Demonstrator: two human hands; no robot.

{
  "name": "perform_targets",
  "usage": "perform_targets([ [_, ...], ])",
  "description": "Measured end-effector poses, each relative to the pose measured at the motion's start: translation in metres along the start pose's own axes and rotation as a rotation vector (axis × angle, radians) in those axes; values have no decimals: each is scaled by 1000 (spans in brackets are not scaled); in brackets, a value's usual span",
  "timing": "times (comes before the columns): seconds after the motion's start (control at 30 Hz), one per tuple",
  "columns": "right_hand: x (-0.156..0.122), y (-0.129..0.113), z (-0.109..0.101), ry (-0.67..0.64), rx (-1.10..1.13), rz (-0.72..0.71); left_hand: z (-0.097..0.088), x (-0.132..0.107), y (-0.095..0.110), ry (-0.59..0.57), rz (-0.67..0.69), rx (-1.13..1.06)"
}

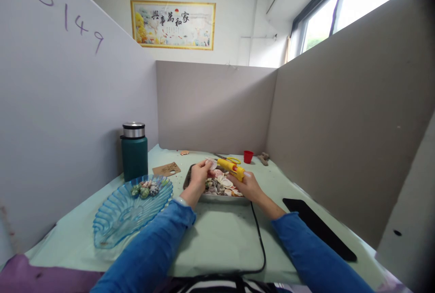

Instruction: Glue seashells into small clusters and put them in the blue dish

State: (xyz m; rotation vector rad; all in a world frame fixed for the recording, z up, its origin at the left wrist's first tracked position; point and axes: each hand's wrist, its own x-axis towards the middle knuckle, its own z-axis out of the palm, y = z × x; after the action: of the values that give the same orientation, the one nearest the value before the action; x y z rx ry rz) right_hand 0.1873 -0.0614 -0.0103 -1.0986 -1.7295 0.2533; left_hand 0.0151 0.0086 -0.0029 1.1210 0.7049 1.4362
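Pinched in the fingers of my left hand (200, 176) is a pale, flat shell (213, 164). My right hand (249, 187) is wrapped round a yellow hot glue gun (229, 166), whose front end points left toward that shell. Both hands are above a metal tray (222, 199), which holds loose shells (224, 181) in white, pink and grey. Part of the tray is hidden behind my left hand. A black cord (260, 234) runs from near the tray toward the table's front edge.
A blue scalloped glass dish (118, 225) with several small spiral shells (145, 189) lies left, before a green bottle (134, 157). Behind the tray are yellow-handled scissors (234, 160) and a red cup (248, 157). A black flat object (317, 227) lies right. Partitions enclose the table.
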Motion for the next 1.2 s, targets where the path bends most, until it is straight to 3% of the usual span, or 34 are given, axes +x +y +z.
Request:
perform_targets([
  [0.47,1,5,2,17,-29,32,-1,1,-1,12,21,6],
  [0.67,6,11,-1,35,-211,113,-4,3,-3,111,58,27],
  [0.77,8,11,-6,-40,-324,176,-4,2,-2,123,57,37],
  [0.97,6,-1,-11,-290,-515,260,-1,-2,2,42,79,13],
  [1.1,4,0,-9,-330,-599,227,3,-4,2,-59,58,-5],
  [1.2,5,2,-10,-280,-582,167,5,-6,2,-120,32,4],
])
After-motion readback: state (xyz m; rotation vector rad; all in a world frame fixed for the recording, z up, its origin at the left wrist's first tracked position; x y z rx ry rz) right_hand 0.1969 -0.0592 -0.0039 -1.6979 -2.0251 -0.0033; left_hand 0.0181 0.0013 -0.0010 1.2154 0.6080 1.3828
